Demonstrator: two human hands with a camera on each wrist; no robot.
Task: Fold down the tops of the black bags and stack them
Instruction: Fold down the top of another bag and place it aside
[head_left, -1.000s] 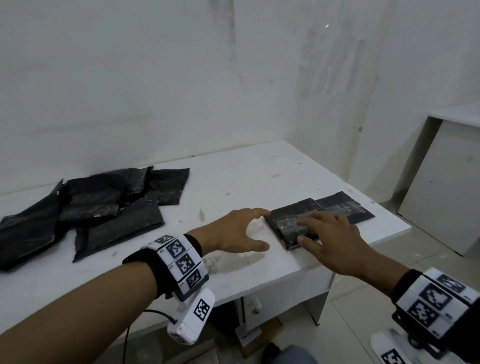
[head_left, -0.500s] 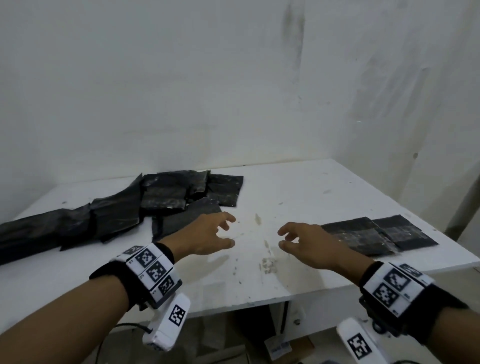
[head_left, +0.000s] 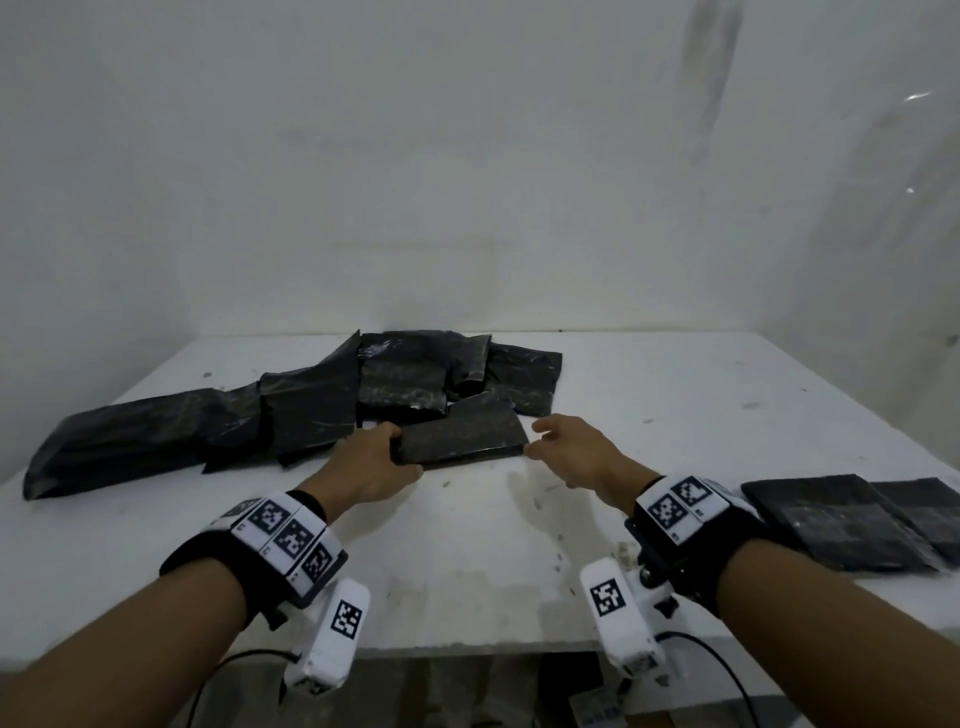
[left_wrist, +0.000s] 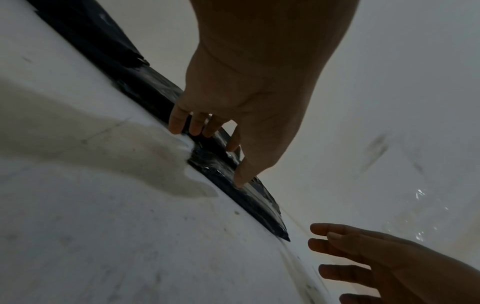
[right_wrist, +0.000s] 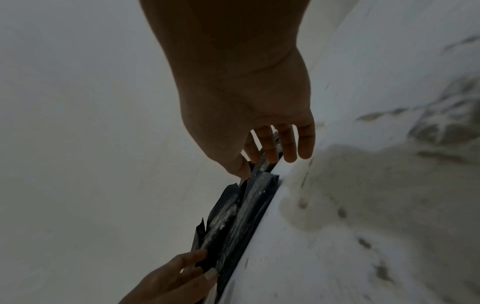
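Observation:
A loose pile of unfolded black bags (head_left: 311, 410) lies across the back left of the white table (head_left: 675, 395). The nearest black bag (head_left: 462, 436) lies flat at the front of the pile. My left hand (head_left: 402, 452) grips its left end, fingers over the top and thumb along the front edge; the left wrist view shows the left hand (left_wrist: 215, 157) on the bag (left_wrist: 259, 203). My right hand (head_left: 535, 439) is open at the bag's right corner, fingers spread, just short of it. In the right wrist view the right hand (right_wrist: 267, 166) hovers over the bag's end (right_wrist: 241, 222).
A low stack of folded black bags (head_left: 841, 525) lies at the table's right front, by my right wrist. White walls close in behind and on the right. Bare tabletop stretches between the pile and the stack. Wrist cameras hang below both forearms past the front edge.
Both hands left the folded stack on the right and swung left to the pile. My left hand has taken hold of the nearest bag's left end.

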